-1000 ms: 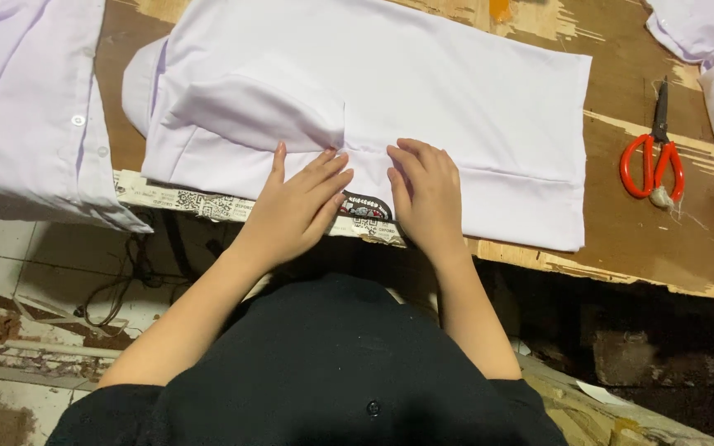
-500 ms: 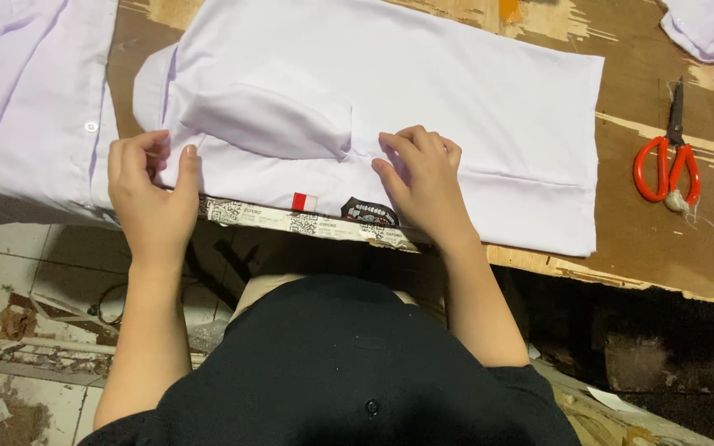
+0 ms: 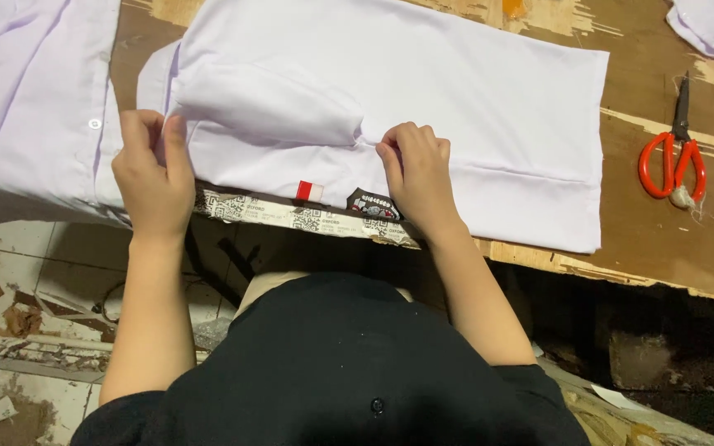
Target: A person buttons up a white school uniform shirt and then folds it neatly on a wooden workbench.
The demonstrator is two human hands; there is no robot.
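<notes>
A: Comparing with the earlier views, what is shown to have changed?

B: The left hand (image 3: 152, 169) has been carried from the middle of the white shirt (image 3: 473, 107) out to its edge at 9 o'clock, where fabric is pinched between thumb and fingers. The right hand (image 3: 416, 169) has been kept at the centre fold, its fingertips clenched on cloth.

A: And the implication?

B: The folded sleeve (image 3: 270, 103) is judged to be under adjustment. The shirt lies flat on the wooden table (image 3: 663, 239); red-handled scissors (image 3: 673, 157) are seen at 3 o'clock, untouched.
</notes>
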